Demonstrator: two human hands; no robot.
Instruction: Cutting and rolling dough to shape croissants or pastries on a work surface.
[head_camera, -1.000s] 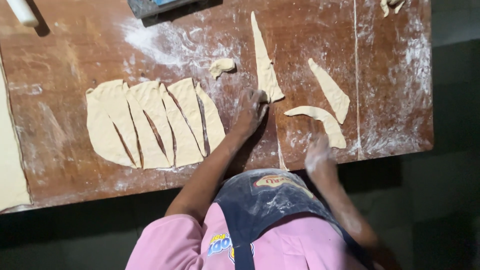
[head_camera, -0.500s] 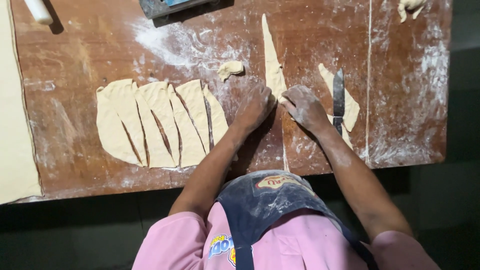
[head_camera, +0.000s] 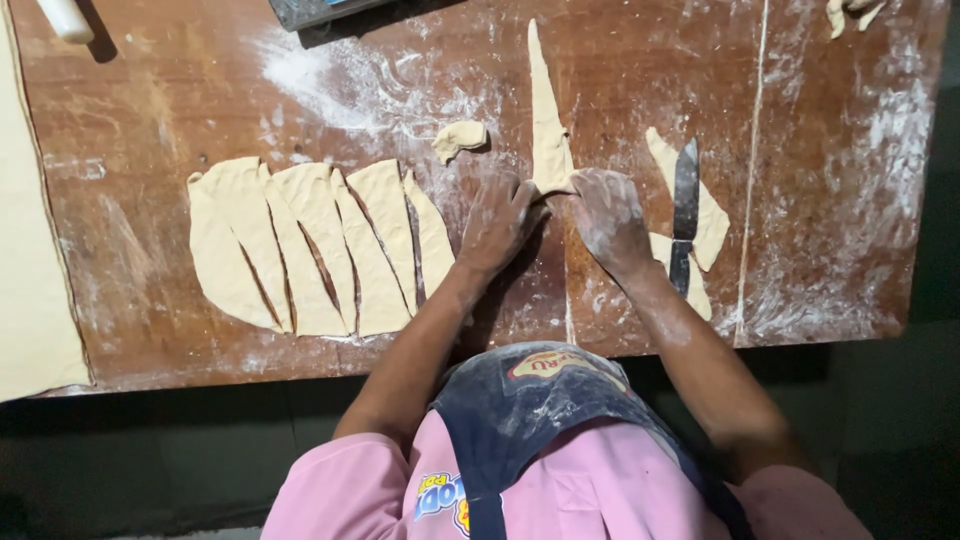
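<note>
The dough triangle (head_camera: 548, 120) is laid on the floured wooden table (head_camera: 150, 110), a little right of the middle, with its long axis running away from the person and its narrow tip pointing to the far edge. Its wide base is held at the near end by both hands.

Going from left to right: a broad dough sheet (head_camera: 30, 250) is seen at the left edge of the table, and part of a white rolling pin (head_camera: 65, 17) at the far left corner. A fan of five cut dough wedges (head_camera: 310, 245) is spread side by side, their points turned toward the near edge. One small dough scrap (head_camera: 458, 138) lies just beyond them.

The left hand (head_camera: 497, 222) is placed palm down, forearm slanting up from the body, its fingers bent onto the left corner of the base. The right hand (head_camera: 610, 215) is set opposite, palm down, fingers curled over the right corner. The base is pressed and pinched between the fingertips of both hands; both are dusted with flour.

Just right of the right hand, one knife (head_camera: 685, 215) is laid lengthwise, blade pointing away, across two further dough strips (head_camera: 712, 215). A few scraps (head_camera: 850, 12) are visible at the far right corner.
</note>
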